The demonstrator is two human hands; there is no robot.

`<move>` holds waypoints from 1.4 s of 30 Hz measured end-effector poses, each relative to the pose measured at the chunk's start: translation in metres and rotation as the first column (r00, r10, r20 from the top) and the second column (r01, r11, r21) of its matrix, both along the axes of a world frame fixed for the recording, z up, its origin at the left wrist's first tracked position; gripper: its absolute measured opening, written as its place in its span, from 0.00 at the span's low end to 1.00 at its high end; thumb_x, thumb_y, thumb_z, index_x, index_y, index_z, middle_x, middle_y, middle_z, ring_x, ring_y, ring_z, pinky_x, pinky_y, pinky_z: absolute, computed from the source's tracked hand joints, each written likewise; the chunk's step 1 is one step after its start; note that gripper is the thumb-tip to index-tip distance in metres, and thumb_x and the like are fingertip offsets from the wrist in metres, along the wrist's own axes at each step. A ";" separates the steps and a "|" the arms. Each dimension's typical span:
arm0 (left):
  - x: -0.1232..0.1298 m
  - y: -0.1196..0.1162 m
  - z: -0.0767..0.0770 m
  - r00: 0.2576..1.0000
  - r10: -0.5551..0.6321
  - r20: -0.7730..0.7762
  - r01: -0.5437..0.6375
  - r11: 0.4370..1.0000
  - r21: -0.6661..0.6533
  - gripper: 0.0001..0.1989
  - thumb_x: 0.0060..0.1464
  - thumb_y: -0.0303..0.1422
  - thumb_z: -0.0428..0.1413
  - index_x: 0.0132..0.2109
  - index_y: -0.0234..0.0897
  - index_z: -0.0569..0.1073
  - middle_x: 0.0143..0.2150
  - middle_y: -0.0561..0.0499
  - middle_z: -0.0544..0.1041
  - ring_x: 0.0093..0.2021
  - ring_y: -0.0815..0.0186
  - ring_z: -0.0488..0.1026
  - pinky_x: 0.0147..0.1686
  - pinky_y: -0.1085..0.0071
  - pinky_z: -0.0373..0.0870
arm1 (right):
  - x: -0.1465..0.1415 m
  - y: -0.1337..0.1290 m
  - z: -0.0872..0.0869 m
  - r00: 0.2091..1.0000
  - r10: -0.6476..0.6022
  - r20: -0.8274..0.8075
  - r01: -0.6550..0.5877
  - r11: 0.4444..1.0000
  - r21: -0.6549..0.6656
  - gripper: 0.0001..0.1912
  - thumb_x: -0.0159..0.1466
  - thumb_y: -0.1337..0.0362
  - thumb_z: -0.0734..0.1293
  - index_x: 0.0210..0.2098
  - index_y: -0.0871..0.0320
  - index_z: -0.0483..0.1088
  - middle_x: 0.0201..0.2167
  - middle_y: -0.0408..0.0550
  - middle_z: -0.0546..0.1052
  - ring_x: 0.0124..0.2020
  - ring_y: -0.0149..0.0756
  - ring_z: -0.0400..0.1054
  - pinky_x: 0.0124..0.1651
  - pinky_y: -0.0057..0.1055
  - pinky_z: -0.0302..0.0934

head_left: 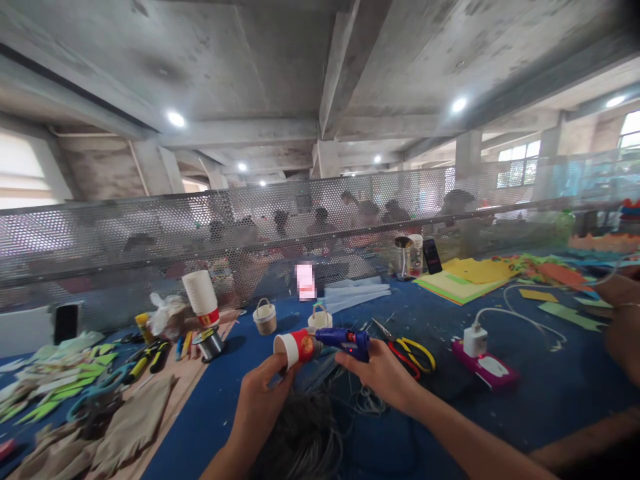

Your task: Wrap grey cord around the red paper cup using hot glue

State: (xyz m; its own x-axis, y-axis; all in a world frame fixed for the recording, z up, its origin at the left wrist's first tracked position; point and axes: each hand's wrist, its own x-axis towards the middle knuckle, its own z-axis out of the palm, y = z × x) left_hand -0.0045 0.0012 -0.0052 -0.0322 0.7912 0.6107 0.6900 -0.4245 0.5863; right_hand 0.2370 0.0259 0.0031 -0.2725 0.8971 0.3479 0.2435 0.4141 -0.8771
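Note:
My left hand [263,393] grips a red and white paper cup [294,349], tipped on its side with its base toward the right. In my right hand [385,370] is a blue glue gun [345,340], its nozzle at or very near the cup's base; whether they touch I cannot tell. Just beyond the cup stand two small white buckets, one with a rope-like handle [265,317] and another [320,319] partly hidden behind the glue gun. Right of my right hand lie pliers with red and yellow handles [417,357]. Tangled clear strands [370,399] lie below the glue gun.
A stack of paper cups [200,295] and a wire spool [210,343] stand left. Scissors [100,393], gloves [135,420] and green paper scraps lie farther left. A purple power strip [487,365] with a charger sits right. A perforated metal screen [270,233] borders the table's back. Another person's arm shows at far right.

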 end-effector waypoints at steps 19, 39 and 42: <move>0.002 -0.001 0.011 0.943 -0.034 0.330 0.085 0.986 -0.141 0.18 0.49 0.42 0.62 0.43 0.34 0.82 0.31 0.53 0.81 0.38 0.55 0.77 0.41 0.68 0.71 | 0.006 0.013 -0.001 0.997 -0.072 0.013 0.068 0.979 0.193 0.17 0.62 0.50 0.67 0.40 0.57 0.72 0.29 0.41 0.73 0.30 0.32 0.64 0.35 0.26 0.60; 0.000 0.002 0.010 0.881 -0.054 0.470 0.131 0.982 -0.133 0.21 0.50 0.44 0.62 0.46 0.33 0.80 0.36 0.52 0.83 0.39 0.58 0.77 0.39 0.71 0.71 | 0.030 0.045 -0.031 0.431 -0.472 0.769 0.293 0.879 0.376 0.17 0.63 0.72 0.59 0.51 0.62 0.68 0.49 0.61 0.71 0.50 0.52 0.66 0.49 0.43 0.56; 0.002 -0.002 0.011 0.903 -0.058 0.425 0.120 0.986 -0.119 0.19 0.50 0.43 0.62 0.43 0.34 0.81 0.36 0.52 0.83 0.39 0.58 0.77 0.39 0.71 0.71 | 0.032 0.047 -0.034 0.415 -0.454 0.789 0.292 0.887 0.357 0.17 0.62 0.71 0.60 0.50 0.62 0.69 0.49 0.62 0.72 0.50 0.53 0.66 0.49 0.45 0.56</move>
State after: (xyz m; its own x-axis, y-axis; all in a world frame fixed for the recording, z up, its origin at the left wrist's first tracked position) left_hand -0.0028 -0.0003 0.0063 -0.1862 0.8785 0.4399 0.3305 -0.3656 0.8701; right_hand 0.2692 0.0733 -0.0309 -0.1507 0.9482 0.2796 0.9778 0.1847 -0.0992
